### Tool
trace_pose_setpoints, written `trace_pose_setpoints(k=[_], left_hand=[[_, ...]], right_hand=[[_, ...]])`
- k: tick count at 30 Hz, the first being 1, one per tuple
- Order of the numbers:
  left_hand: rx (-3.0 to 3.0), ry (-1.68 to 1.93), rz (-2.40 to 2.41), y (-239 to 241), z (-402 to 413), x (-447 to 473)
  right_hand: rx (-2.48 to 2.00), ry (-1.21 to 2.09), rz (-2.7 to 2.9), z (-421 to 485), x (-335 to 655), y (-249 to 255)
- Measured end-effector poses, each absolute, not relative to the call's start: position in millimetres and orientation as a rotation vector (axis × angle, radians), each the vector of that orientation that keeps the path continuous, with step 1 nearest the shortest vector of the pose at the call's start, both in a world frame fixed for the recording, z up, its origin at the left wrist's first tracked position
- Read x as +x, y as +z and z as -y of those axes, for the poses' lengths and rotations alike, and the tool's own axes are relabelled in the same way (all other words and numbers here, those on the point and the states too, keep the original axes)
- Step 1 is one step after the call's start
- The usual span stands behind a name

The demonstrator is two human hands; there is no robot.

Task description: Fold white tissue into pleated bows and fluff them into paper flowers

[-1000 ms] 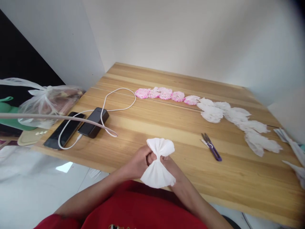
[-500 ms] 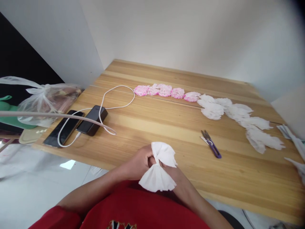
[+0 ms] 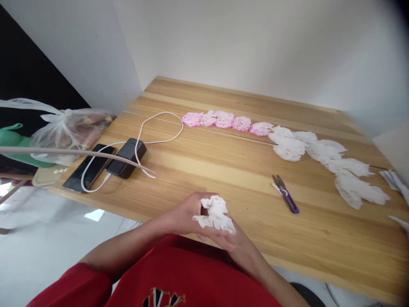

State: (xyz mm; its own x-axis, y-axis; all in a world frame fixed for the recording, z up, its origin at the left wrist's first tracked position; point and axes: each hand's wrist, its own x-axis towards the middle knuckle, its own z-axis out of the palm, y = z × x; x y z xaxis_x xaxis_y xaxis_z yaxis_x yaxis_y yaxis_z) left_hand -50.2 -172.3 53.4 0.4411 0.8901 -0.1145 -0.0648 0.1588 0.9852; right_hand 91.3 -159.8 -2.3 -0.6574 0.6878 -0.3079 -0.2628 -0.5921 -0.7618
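The white paper [image 3: 215, 216] is left of the purple snips [image 3: 289, 200] and closer to the red shirt [image 3: 179, 273]. The left hand [image 3: 185, 213] has its fingers curled in, and they seem to pinch the paper. The right hand [image 3: 224, 239] is just under the paper; its fingertips are hidden, so I can't tell how tight they are. The paper looks thin, so a hard tug could rip it. If the pinch gets loose, the folds could pop open.
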Motion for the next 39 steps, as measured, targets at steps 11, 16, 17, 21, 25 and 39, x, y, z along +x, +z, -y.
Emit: trace_pose_setpoints(k=[11, 16, 17, 21, 25, 39], left_hand=[[0.970, 0.715, -0.872, 54.7, 173.0, -48.6], [1.003, 0.773, -0.952, 49.0, 175.4, -46.0], [1.019, 0.796, -0.974, 49.3, 175.6, -45.3], [1.132, 0.893, -1.054, 54.2, 174.8, -42.2], [1.185, 0.923, -1.082, 57.1, 173.5, -40.4], [0.982, 0.936, -0.992, 51.6, 169.7, -42.7]], right_hand=[[-0.587, 2.454, 0.757, 165.9, 89.7, -14.5], [-0.546, 2.442, 0.703, 164.0, 89.5, -15.8], [-0.533, 2.444, 0.681, 163.8, 89.7, -15.9], [-0.515, 2.521, 0.616, 162.7, 91.8, -15.1], [-0.500, 2.561, 0.545, 160.7, 94.0, -14.7], [-0.546, 2.575, 0.496, 159.4, 93.5, -22.6]])
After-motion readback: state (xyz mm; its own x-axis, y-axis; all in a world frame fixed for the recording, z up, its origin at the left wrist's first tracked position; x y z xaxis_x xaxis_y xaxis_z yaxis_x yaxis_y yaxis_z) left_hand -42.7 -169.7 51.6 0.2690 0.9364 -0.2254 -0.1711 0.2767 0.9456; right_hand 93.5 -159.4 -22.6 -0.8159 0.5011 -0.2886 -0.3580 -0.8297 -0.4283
